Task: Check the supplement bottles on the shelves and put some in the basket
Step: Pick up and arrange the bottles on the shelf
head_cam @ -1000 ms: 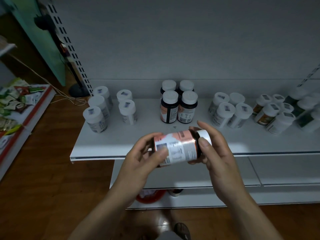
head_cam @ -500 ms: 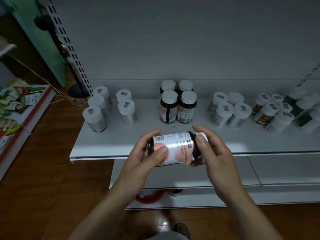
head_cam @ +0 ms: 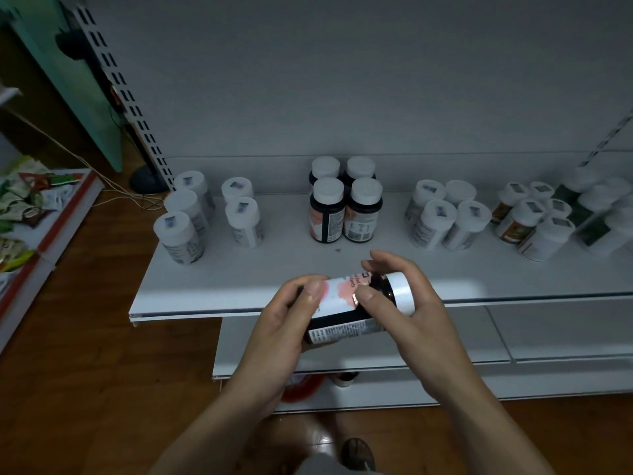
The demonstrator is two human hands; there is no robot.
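I hold a dark supplement bottle (head_cam: 346,305) on its side in front of the white shelf (head_cam: 274,269), its white cap pointing right and its pink-and-white label up. My left hand (head_cam: 281,330) grips its base end. My right hand (head_cam: 407,303) grips its neck and cap end. Several matching dark bottles (head_cam: 344,207) stand upright at the shelf's middle. White bottles (head_cam: 191,217) stand in groups at the left, and more white bottles (head_cam: 445,217) at the right. No basket shows clearly.
A lower shelf (head_cam: 376,341) sits beneath, with something red (head_cam: 301,385) under it. Packets fill a red-edged rack (head_cam: 30,214) at left. Slotted uprights (head_cam: 113,84) frame the shelf. The floor is brown wood (head_cam: 85,354).
The bottle has been turned about its long axis between my hands, so a different side of the label faces up. Both hands stayed in about the same place.
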